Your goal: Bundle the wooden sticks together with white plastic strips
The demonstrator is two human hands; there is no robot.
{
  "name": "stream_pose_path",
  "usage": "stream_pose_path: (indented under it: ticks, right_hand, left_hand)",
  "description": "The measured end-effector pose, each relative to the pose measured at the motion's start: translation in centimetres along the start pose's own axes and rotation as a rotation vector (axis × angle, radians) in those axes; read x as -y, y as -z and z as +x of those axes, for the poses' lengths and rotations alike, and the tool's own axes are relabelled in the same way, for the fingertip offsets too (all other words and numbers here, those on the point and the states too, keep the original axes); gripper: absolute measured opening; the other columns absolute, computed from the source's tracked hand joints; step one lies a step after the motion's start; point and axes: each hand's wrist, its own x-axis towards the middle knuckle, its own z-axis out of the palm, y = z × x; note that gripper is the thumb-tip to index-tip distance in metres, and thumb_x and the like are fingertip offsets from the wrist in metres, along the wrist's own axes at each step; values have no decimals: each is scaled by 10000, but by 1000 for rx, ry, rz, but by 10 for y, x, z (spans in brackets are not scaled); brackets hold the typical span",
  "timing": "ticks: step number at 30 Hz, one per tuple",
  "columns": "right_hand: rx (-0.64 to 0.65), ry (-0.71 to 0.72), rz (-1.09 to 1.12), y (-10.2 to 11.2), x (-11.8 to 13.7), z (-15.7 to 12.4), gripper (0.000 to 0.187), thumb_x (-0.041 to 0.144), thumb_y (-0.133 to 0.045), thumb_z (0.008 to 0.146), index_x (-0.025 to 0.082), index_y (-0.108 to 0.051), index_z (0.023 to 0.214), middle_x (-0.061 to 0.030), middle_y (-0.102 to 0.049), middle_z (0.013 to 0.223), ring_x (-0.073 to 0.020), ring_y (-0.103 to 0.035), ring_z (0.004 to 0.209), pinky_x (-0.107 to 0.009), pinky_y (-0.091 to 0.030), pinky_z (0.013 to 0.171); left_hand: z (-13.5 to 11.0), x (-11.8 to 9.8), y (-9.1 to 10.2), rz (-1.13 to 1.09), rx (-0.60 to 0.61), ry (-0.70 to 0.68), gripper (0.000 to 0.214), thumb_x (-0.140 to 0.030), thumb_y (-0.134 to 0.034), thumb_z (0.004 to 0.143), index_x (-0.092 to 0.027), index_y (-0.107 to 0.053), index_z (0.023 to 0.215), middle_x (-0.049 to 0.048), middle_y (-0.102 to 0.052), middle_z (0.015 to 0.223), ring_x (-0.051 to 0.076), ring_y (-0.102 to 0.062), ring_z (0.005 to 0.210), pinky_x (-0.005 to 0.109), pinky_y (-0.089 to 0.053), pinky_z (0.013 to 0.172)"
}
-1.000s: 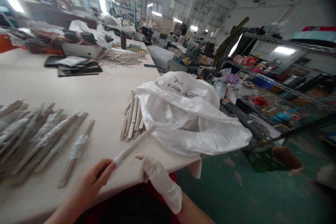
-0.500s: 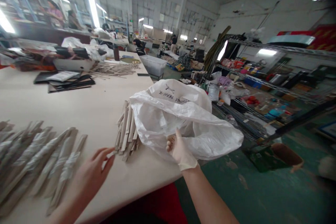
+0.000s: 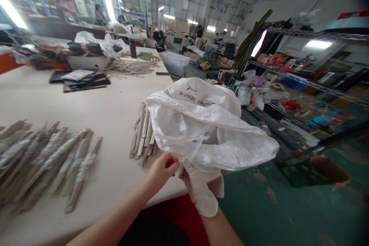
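My left hand (image 3: 163, 170) is bare, its thumb and fingers pinched together against the fingertips of my right hand (image 3: 197, 186). Whatever lies between the left fingers is too small to make out. A thin whitish glove covers my right hand, which is closed at the mouth of a large white woven sack (image 3: 245, 150). From its fingers a clear plastic strip (image 3: 198, 148) rises in front of the sack's opening. Black handwriting marks the sack's far side. Left of the sack lies a pile of loose flat beige strips (image 3: 142, 134), partly covered by the sack's edge.
Bundles of similar strips wrapped in clear film (image 3: 57, 153) lie on the pale table (image 3: 115, 111). Black sheets (image 3: 83, 81) and a cluttered box (image 3: 88, 62) are farther back. Wire shelving (image 3: 276, 123) stands to the right, with a green crate (image 3: 302, 173) below. Other people are in the background.
My left hand has moved right, from beside the loose strips to meet my right hand, and its fingers have closed. My right hand has drawn back toward me from the sack's opening.
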Motion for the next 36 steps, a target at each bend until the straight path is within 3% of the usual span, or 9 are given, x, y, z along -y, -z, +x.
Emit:
stream_pose_path:
  ticks: [3,6,11,16,21,25,28,32,36]
  right_hand:
    - [84,-54,-19,5,-2,3,267,373,-745,592,157,-596,636,42,-508,524,-70,-422,486,-206,-323,461]
    - [50,-105,-14,9,-7,7,313,402,-765,553,152,-582,596,68,-424,446,-51,-351,423,-199,-264,422]
    - [140,-85,-6,1,-17,12,491,517,-683,621,176,-385,433,83,-296,374,-35,-197,367,-227,-136,391]
    - [159,-16,-150,-2,-15,11,500,558,-580,705,186,-398,426,61,-301,374,-54,-231,353,-251,-129,391]
    - [205,-83,-227,6,-20,13,300,454,-674,670,161,-616,645,27,-486,542,-49,-362,413,-206,-228,400]
    - [80,-167,-102,7,-24,21,348,438,-781,507,152,-623,627,30,-505,521,-55,-377,409,-198,-280,385]
    - [28,-174,24,3,-19,25,347,398,-801,486,157,-559,552,59,-464,459,-50,-361,392,-190,-274,373]
    - [61,-151,204,-6,-6,26,340,377,-756,587,159,-500,539,79,-446,464,-35,-345,388,-177,-276,381]
    - [84,-276,321,-12,-2,26,303,373,-756,589,161,-543,634,71,-502,547,-40,-396,425,-178,-321,406]
  left_hand:
    - [-2,-3,24,194,10,-36,171,-345,-467,776,-180,-493,738,-32,-544,608,99,-534,528,203,-418,506]
    - [12,-5,75,551,-181,-9,274,-397,-389,828,-180,-556,832,21,-618,746,150,-584,688,251,-443,629]
    - [67,4,151,718,-427,145,376,-331,-489,809,-123,-502,1121,144,-560,1123,254,-552,986,376,-394,849]
    - [119,16,155,689,-446,271,365,-336,-532,830,-158,-501,1147,87,-537,1166,226,-534,1024,453,-427,868]
    - [132,21,152,534,-456,351,321,-301,-528,840,-162,-514,1129,75,-550,1135,201,-563,967,407,-478,808]
    - [111,21,161,367,-461,363,285,-313,-511,850,-146,-533,1080,60,-585,1038,163,-591,848,353,-508,721]
    - [72,20,159,252,-446,334,222,-299,-480,859,-126,-521,993,13,-601,808,106,-581,639,258,-491,574]
    - [1,14,137,177,-414,260,155,-320,-455,819,-165,-451,812,-80,-481,533,70,-476,458,178,-385,454]
    - [-61,9,108,104,-275,186,278,-452,-523,717,-191,-434,680,-101,-411,403,71,-374,372,179,-301,396]
